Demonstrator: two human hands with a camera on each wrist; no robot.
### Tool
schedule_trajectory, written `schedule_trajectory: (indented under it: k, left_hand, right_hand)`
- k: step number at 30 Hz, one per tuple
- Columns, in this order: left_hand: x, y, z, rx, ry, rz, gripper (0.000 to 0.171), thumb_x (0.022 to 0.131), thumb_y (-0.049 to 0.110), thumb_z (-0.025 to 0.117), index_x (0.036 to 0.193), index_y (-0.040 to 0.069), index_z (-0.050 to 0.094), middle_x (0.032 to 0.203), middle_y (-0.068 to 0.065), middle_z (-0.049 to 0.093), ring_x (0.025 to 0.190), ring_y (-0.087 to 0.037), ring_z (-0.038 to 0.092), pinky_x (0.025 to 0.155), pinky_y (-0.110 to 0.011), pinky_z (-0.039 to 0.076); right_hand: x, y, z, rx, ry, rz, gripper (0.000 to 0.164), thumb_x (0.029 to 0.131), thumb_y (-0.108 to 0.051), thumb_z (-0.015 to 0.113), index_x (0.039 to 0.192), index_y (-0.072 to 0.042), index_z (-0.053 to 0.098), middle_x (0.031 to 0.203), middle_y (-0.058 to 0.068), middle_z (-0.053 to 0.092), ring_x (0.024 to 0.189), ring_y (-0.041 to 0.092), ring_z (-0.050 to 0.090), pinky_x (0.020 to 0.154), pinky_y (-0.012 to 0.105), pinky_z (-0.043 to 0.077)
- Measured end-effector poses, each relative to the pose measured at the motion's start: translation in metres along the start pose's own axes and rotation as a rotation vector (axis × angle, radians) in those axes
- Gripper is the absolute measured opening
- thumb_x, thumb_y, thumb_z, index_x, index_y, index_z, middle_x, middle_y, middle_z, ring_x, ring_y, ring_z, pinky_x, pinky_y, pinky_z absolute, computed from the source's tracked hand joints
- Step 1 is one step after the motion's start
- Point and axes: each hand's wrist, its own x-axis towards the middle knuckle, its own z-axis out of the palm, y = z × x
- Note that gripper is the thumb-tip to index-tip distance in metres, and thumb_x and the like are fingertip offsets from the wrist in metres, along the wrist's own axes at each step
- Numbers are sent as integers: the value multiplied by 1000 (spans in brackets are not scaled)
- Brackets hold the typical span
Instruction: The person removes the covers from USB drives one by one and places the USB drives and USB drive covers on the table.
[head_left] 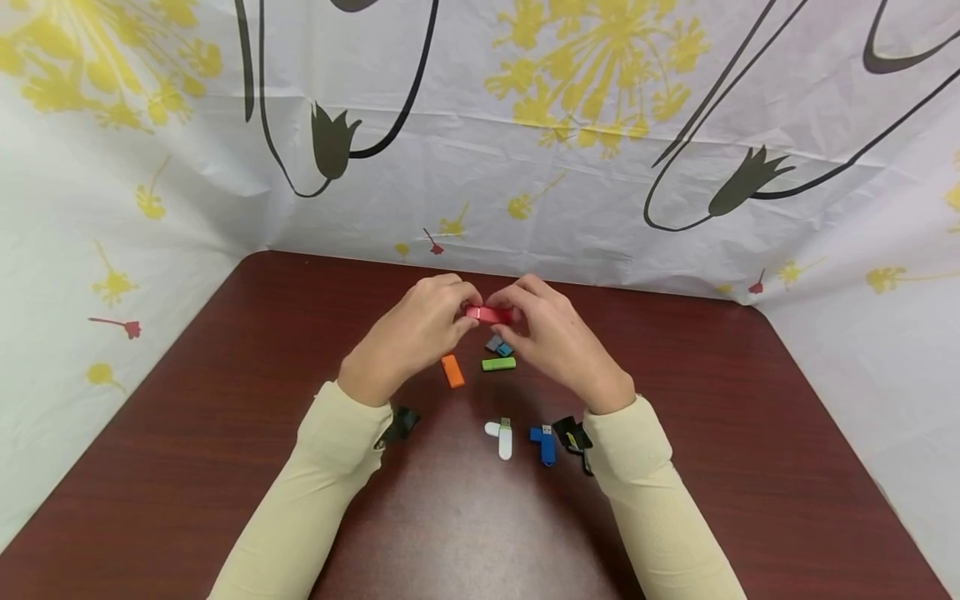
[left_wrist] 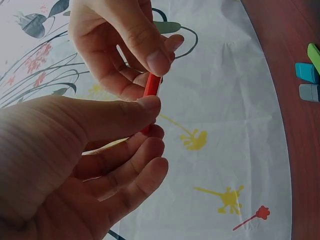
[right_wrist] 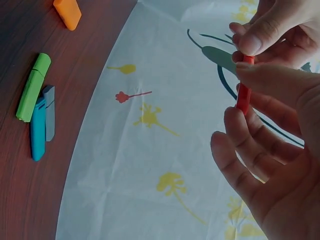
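A small red USB stick (head_left: 491,315) is held level above the far part of the table, between both hands. My left hand (head_left: 420,325) pinches its left end between thumb and fingers. At the other end, my right hand (head_left: 555,342) grips it the same way. In the left wrist view the red stick (left_wrist: 151,86) shows as a narrow strip between the two thumbs. The right wrist view shows the stick (right_wrist: 243,95) partly covered by fingertips, so its ends are hidden. No connector is visible on it.
Below the hands on the dark red table (head_left: 697,400) lie a green stick (head_left: 498,364), an orange one (head_left: 453,372), and a teal and grey pair (right_wrist: 38,130). Nearer are white (head_left: 505,442) and blue (head_left: 548,446) USB sticks and black items (head_left: 406,422) by the sleeves. Patterned cloth (head_left: 465,183) hangs behind.
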Motion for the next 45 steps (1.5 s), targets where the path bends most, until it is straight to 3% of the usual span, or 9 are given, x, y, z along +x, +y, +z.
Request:
schedule_trajectory:
  k: [8,14,27,31,45]
  left_hand:
    - [1,1,1,-2,-25,22,20,83,9,74,100,-1,73,91,-12,69,79,-20,58,71,-32,58]
    - [1,1,0,-1,-32,32,21,83,9,75,101,-2,73,93,-13,70,79,-21,58,71,-32,59]
    - [3,3,-1,-15,-32,-14,22,84,13,74,102,0,74,90,-10,70,76,-18,58,64,-29,58]
    - [2,2,-1,-5,-18,4,20,84,12,74,100,0,74,89,-10,71,75,-17,59,65,-30,57]
    - [2,0,-1,17,-11,64,19,84,11,74,100,0,74,90,-12,73,77,-20,61,70,-33,58]
  right_hand:
    - [0,4,-3,6,-5,-27,23,82,-20,76,104,-14,71,98,1,59,80,17,55,64,30,51]
    - [0,6,-4,12,-10,-32,22,83,-20,75,104,-15,70,98,0,58,78,12,51,63,29,50]
    - [-1,9,-4,32,-3,-33,20,84,-19,74,103,-14,69,93,0,55,73,13,49,58,29,47]
    - [-1,9,-4,38,-6,-38,20,84,-18,75,103,-13,68,92,0,55,73,16,51,58,29,47]
    - [-2,10,-6,49,-13,-50,20,84,-16,74,103,-13,68,93,0,55,72,10,48,58,29,48]
